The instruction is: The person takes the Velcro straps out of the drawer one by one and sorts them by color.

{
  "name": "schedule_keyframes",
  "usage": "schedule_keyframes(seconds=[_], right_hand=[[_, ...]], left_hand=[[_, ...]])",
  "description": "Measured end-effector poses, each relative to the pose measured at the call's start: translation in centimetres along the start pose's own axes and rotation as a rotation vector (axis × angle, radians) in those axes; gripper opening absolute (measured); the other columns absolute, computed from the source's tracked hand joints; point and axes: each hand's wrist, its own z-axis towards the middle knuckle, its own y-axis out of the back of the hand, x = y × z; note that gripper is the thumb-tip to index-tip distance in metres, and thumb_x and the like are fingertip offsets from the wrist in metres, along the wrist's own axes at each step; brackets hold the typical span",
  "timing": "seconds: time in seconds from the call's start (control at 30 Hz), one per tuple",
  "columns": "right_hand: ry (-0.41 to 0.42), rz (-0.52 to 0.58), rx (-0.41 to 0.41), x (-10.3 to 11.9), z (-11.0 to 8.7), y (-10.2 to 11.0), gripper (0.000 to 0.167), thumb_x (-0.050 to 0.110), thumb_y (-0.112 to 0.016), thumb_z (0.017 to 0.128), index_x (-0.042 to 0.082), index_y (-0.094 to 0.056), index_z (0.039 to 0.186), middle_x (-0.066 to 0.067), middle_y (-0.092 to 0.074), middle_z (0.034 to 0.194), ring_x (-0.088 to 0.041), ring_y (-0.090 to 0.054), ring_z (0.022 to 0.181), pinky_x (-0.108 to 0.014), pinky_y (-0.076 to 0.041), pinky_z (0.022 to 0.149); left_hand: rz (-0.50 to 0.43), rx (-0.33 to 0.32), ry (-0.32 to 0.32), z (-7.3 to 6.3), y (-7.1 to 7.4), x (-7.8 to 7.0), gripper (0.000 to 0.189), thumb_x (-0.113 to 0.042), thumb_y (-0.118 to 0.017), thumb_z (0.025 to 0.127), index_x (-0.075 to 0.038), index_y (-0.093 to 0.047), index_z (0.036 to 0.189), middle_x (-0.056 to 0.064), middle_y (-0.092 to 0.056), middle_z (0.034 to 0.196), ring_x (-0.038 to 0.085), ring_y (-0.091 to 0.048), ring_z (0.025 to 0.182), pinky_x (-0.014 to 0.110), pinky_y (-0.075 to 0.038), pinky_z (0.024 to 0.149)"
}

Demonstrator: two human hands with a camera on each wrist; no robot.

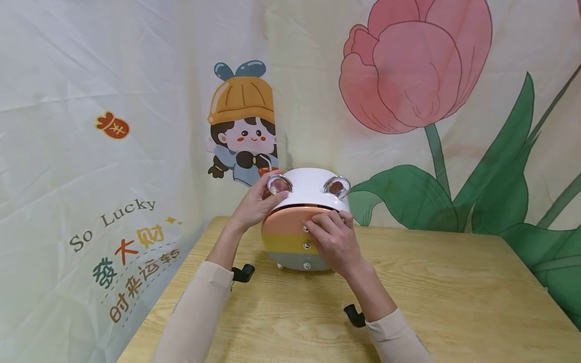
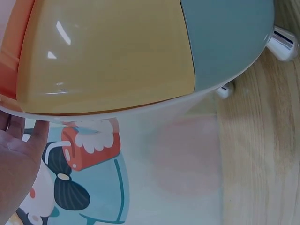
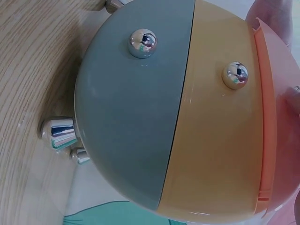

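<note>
A rounded white storage box [image 1: 310, 182] with two chrome ring ears stands on small chrome feet. Its front has three drawers: a pink-orange top drawer [image 1: 285, 218], a yellow middle drawer [image 3: 218, 140] and a grey-blue bottom drawer [image 3: 131, 108], each with a round chrome knob. The top drawer sits slightly forward, with a dark gap above it and its orange side edge showing in the right wrist view. My right hand [image 1: 337, 242] pinches the top knob [image 1: 305, 228]. My left hand [image 1: 255, 204] grips the box's upper left side by the left ear [image 1: 279, 185], thumb in front.
The box is toward the back of a wooden table [image 1: 290, 312], close to a printed cloth backdrop [image 1: 313, 101]. Black mounts hang by each wrist, a left mount [image 1: 243, 273] and a right mount [image 1: 354, 316], just above the tabletop.
</note>
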Motion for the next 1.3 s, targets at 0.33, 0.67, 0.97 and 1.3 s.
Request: schedule_keyframes(seconds=[0.33,0.67,0.97,1.3], right_hand=[[0.065,-0.012,-0.015,0.3,0.3,0.9,0.038,0.025,-0.094,0.076,0.018,-0.080,0.110,-0.001,-0.067,0.108,-0.024,-0.058,0.102,-0.045,-0.034,0.090],[0.105,-0.027,0.025,0.7,0.9,2.0,0.026,0.023,-0.090,0.083,0.019,-0.081,0.107,0.003,-0.068,0.102,-0.020,-0.056,0.091,-0.041,-0.034,0.085],[0.146,-0.037,0.083,1.4,1.7,3.6,0.015,0.024,-0.085,0.088,0.023,-0.082,0.103,0.005,-0.069,0.098,-0.019,-0.053,0.088,-0.041,-0.029,0.084],[0.165,-0.028,0.135,1.9,2.2,4.8,0.014,0.029,-0.084,0.089,0.024,-0.082,0.102,0.006,-0.069,0.100,-0.019,-0.052,0.091,-0.042,-0.029,0.086]], left_hand=[[0.001,0.010,-0.008,-0.1,0.1,-0.1,0.057,-0.029,-0.070,0.101,-0.026,-0.046,0.153,0.009,-0.059,0.134,0.028,-0.061,0.120,0.035,-0.055,0.098],[-0.015,0.008,0.025,-0.3,0.0,-0.3,0.058,-0.035,-0.071,0.100,-0.032,-0.046,0.152,0.007,-0.057,0.138,0.029,-0.061,0.123,0.042,-0.058,0.099],[-0.041,0.021,0.024,-0.2,0.1,-0.7,0.056,-0.029,-0.070,0.101,-0.026,-0.046,0.152,0.010,-0.057,0.136,0.030,-0.061,0.121,0.031,-0.058,0.095],[-0.029,0.016,0.007,0.0,0.1,-0.2,0.057,-0.030,-0.071,0.100,-0.026,-0.047,0.152,0.008,-0.058,0.137,0.029,-0.062,0.119,0.030,-0.057,0.095]])
